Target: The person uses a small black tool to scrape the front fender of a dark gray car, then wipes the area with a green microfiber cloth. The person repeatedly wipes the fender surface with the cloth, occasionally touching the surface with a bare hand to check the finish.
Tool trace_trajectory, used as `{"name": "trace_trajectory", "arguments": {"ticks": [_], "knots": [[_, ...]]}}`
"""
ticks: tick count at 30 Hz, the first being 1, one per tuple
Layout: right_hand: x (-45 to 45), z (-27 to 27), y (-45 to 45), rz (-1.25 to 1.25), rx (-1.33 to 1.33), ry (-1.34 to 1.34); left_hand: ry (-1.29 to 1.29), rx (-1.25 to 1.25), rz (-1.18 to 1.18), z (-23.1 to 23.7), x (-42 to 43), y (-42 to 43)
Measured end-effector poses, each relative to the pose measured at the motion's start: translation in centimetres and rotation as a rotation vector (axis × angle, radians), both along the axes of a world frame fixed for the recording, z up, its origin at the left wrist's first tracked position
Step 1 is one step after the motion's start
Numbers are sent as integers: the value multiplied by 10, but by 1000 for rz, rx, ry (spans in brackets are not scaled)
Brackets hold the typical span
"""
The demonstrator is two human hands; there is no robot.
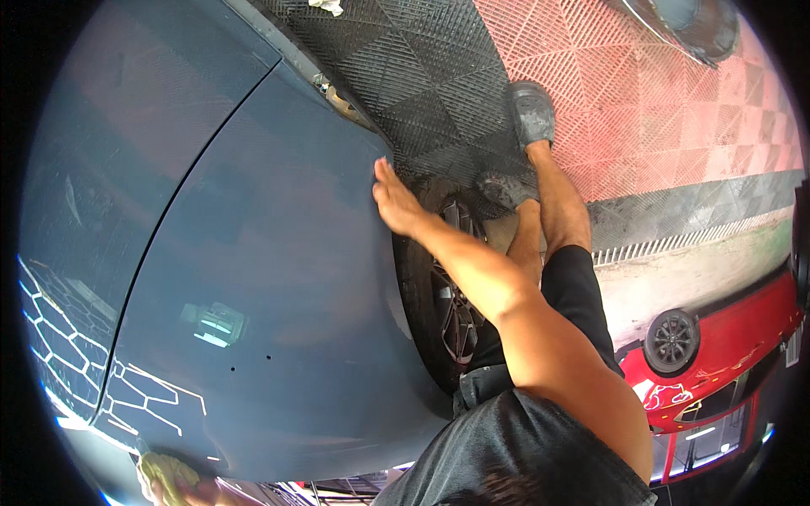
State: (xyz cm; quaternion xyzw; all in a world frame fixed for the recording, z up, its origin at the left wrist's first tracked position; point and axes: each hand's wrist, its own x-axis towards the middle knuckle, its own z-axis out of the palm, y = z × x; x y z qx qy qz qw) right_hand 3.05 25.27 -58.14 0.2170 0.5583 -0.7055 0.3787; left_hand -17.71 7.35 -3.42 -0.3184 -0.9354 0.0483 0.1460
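Observation:
A dark blue-grey car body panel (304, 253) fills the left and middle, with glossy reflections and small dark holes. My right hand (393, 199) is at the panel's edge near the wheel arch, fingers extended, no object visible in it. Below that hand and forearm is a wheel with a dark tyre (414, 284) and spoked rim (459, 316). At the lower left, my left hand (190, 493) holds a yellowish-green cloth (166, 475) against the panel's far edge. That hand is blurred and partly cut off by the frame's border.
A curved seam parts this panel from another body panel (139, 114). Black floor tiles (436, 82) and red ones (607, 120) lie beyond my feet in dark clogs (531, 114). A red car (728, 341) stands at the right, and a dark rounded object (702, 28) is at the top right.

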Motion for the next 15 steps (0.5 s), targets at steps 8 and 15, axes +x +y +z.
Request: {"name": "trace_trajectory", "arguments": {"ticks": [8,15], "knots": [[114,250,25,3,-223,423,-11,46,-19,23,9,-11],[9,61,6,-124,24,252,-50,41,-53,17,1,-1]]}}
